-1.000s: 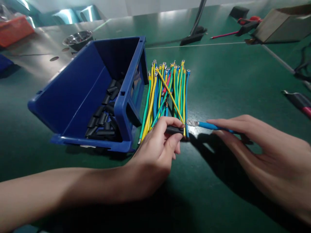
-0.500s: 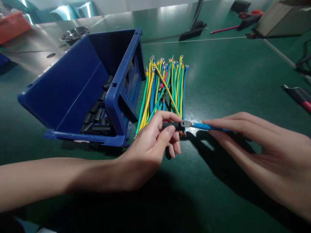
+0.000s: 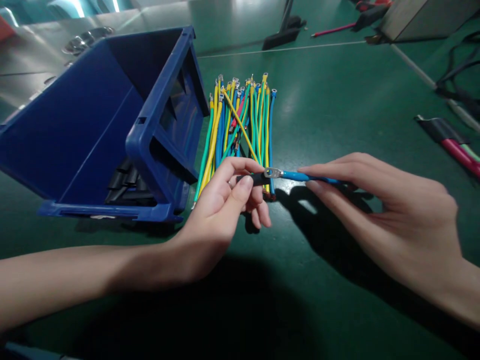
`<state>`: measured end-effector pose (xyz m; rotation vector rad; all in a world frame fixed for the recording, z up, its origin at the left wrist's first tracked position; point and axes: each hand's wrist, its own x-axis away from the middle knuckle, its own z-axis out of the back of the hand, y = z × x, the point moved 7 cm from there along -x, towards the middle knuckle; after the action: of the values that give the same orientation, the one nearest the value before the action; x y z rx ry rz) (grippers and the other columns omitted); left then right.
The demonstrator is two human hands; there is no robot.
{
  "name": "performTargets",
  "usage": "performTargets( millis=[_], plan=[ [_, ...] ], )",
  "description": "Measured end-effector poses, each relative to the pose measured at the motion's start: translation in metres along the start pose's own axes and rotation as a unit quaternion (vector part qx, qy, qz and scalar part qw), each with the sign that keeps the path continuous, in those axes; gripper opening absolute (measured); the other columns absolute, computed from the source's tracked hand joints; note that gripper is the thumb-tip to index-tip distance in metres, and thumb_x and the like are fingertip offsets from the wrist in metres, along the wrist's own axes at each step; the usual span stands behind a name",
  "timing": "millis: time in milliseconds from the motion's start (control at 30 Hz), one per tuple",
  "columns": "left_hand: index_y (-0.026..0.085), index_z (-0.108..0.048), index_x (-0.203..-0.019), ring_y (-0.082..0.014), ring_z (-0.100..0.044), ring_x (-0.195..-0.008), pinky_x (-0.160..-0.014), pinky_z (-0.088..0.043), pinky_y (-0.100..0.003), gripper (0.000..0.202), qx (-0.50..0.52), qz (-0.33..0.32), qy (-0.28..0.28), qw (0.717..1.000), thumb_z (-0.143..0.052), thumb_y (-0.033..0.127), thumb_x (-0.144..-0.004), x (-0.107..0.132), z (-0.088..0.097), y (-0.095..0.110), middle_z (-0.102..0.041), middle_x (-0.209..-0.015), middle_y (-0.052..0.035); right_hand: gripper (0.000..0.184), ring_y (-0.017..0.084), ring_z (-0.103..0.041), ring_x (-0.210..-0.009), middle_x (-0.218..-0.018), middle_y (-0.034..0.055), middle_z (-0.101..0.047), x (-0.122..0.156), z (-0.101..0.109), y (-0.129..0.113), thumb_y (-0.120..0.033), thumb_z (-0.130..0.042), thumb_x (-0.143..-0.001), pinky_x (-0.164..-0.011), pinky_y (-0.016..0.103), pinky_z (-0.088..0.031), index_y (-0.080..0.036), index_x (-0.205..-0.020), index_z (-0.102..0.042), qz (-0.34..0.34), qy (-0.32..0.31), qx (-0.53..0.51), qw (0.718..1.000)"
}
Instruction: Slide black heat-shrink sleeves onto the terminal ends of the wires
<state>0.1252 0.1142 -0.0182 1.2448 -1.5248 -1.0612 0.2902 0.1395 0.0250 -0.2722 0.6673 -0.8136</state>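
Between the thumb and fingers of my left hand (image 3: 221,205) is a short black tube (image 3: 258,179), like heat-shrink sleeving. My right hand (image 3: 378,200) pinches a blue cable (image 3: 296,176) that has a metal ring lug (image 3: 273,172) on its end. The lug points left and meets the tube's right end; whether it has entered the tube I cannot tell. Behind my left hand lies a row of cut cables (image 3: 240,120), yellow, green, blue and red, with ring lugs at their far ends. More black tubes (image 3: 127,182) lie in the blue plastic bin (image 3: 93,110) at left.
The green table (image 3: 337,105) carries a metal bowl (image 3: 88,40) behind the bin. A black stand (image 3: 281,37) and a beige box (image 3: 423,22) are at the back. To the right lies a black-sleeved cable bundle (image 3: 446,137).
The view has shifted, so the bin, cables and hands all appear further left and higher. The tube and lug stay end to end, and both hands keep their hold.
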Motion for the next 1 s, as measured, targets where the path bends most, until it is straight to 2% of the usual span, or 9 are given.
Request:
performTargets(
  millis=[267,433,733,1000],
  plan=[
    [0.019,-0.051,-0.106,-0.0089,-0.063,-0.063,-0.061,-0.048,-0.019,0.013,0.025,0.040,-0.008,0.999,-0.039,0.014,-0.105,0.0034,0.0042,-0.0017,-0.057,-0.071,0.0046,0.014,0.015,-0.066,-0.076,-0.095,0.0003,-0.071,0.0012,0.0002,0.0006,-0.027,-0.060,-0.096,-0.061,0.027,-0.047,-0.026,-0.108,-0.069,-0.007,-0.004,0.001,1.000],
    [0.021,-0.050,-0.109,-0.0083,-0.063,-0.064,-0.063,-0.049,-0.020,0.014,0.015,0.034,-0.016,0.999,-0.038,0.014,-0.106,0.0049,0.0045,-0.0014,-0.057,-0.077,0.0044,0.012,0.011,-0.064,-0.073,-0.093,-0.0017,-0.070,0.0025,0.0005,0.0010,-0.029,-0.061,-0.097,-0.057,0.025,-0.044,-0.027,-0.106,-0.069,0.004,-0.001,0.008,1.000],
    [0.021,-0.052,-0.108,-0.0100,-0.062,-0.065,-0.064,-0.049,-0.022,0.015,0.013,0.028,-0.021,0.999,-0.039,0.015,-0.106,0.0051,0.0044,-0.0011,-0.058,-0.074,0.0035,0.011,0.012,-0.063,-0.069,-0.091,-0.0040,-0.070,0.0024,-0.0007,0.0014,-0.034,-0.060,-0.096,-0.057,0.027,-0.045,-0.031,-0.105,-0.068,-0.012,0.014,0.009,1.000],
    [0.021,-0.053,-0.109,-0.0107,-0.061,-0.066,-0.065,-0.048,-0.023,0.014,0.001,0.022,-0.020,1.000,-0.040,0.017,-0.106,0.0055,0.0052,-0.0015,-0.060,-0.073,0.0033,0.013,0.011,-0.062,-0.067,-0.091,-0.0030,-0.070,0.0020,0.0020,-0.0003,-0.028,-0.062,-0.096,-0.053,0.025,-0.041,-0.030,-0.107,-0.068,-0.003,0.009,0.027,1.000]
  ],
)
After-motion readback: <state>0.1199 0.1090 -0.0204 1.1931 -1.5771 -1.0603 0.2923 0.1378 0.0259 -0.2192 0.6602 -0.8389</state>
